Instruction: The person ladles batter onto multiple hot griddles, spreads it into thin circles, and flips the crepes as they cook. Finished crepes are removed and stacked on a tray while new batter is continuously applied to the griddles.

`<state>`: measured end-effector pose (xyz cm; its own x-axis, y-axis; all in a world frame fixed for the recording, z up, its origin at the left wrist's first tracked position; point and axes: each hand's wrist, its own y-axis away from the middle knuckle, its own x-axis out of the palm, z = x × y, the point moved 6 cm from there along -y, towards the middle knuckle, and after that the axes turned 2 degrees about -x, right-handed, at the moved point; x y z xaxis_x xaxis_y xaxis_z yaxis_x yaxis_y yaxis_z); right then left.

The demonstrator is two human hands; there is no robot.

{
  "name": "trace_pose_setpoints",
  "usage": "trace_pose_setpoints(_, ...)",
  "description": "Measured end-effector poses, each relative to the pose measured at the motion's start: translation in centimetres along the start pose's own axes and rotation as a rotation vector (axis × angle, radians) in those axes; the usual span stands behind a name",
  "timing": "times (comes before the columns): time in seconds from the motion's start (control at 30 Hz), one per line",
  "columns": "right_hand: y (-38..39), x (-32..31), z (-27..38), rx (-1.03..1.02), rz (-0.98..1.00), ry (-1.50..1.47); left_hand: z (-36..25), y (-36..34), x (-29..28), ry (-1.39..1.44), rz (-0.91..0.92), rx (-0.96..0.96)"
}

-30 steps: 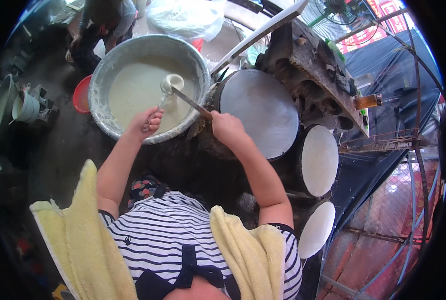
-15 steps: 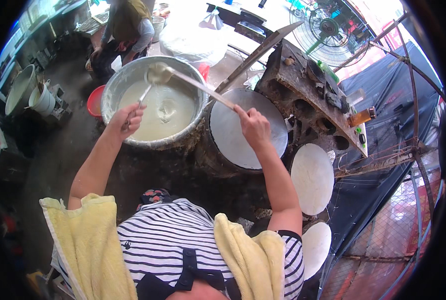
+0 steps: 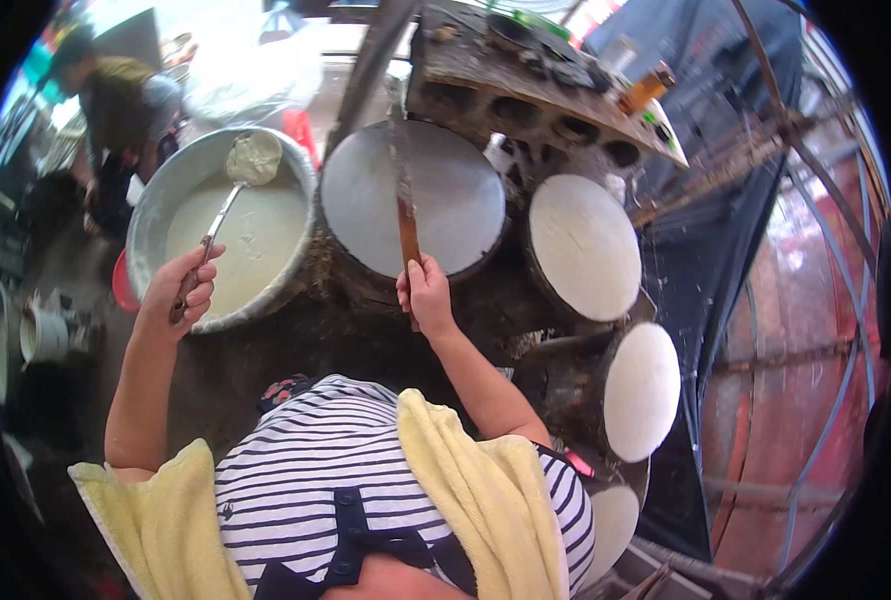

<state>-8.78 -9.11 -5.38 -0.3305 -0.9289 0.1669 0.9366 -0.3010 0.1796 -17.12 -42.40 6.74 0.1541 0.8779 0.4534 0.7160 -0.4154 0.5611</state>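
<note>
At ten o'clock in the head view, our left hand [image 3: 184,290] was closed around the ladle [image 3: 228,205], its loaded bowl raised over the batter basin [image 3: 156,205]. Toward twelve o'clock, our right hand [image 3: 426,295] gripped the long flat stick [image 3: 406,205], laid across the round steaming cloth [image 3: 436,195]. We judged that the ladle should travel level to avoid drips, while the stick stayed flat and light on the cloth.

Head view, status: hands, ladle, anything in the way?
Left hand grips ladle, bowl full, over batter basin. Right hand grips long stick across round steaming cloth. Nothing between.
</note>
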Motion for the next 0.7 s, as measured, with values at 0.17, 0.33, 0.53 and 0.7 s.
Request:
trace_pose_setpoints(0.17,3.6,-6.4,-1.8,0.003,-0.265,-0.177,0.3,-4.7,9.8,-0.119,0.269,-0.072)
trace_pose_setpoints(0.33,6.9,-10.0,-2.4,0.077,-0.376,-0.027,4.4,-12.8,17.9,-0.299,0.381,-0.139)
trace_pose_setpoints(0.53,7.7,-10.2,-4.1,0.083,-0.441,0.029,10.6,-19.2,22.2,-0.711,0.397,0.061)
trace_pose_setpoints(0.7,8.0,-9.3,-3.8,0.085,-0.501,0.081,12.9,-21.4,22.1,-1.369,0.256,0.725)
